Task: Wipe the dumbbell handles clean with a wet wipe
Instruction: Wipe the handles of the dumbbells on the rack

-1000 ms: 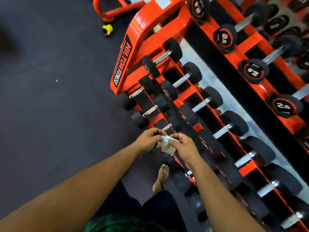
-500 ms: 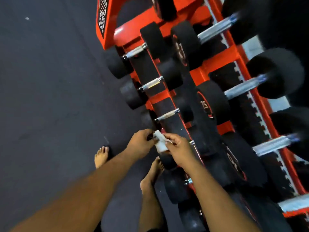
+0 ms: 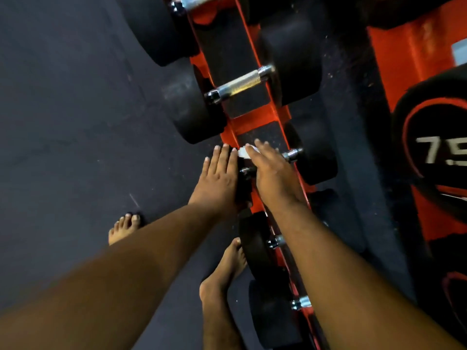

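Right grip flat over wet wipe on dumbbell handle; left grip flat, empty, beside.

You have one view only, from the camera on your head, so no second view overlaps it. It looks steeply down and a little forward, close over the lowest row of the orange rack. Your forearms run up from the bottom edge, your bare feet stand on the dark floor at lower centre, and the wide lens bends the edges.
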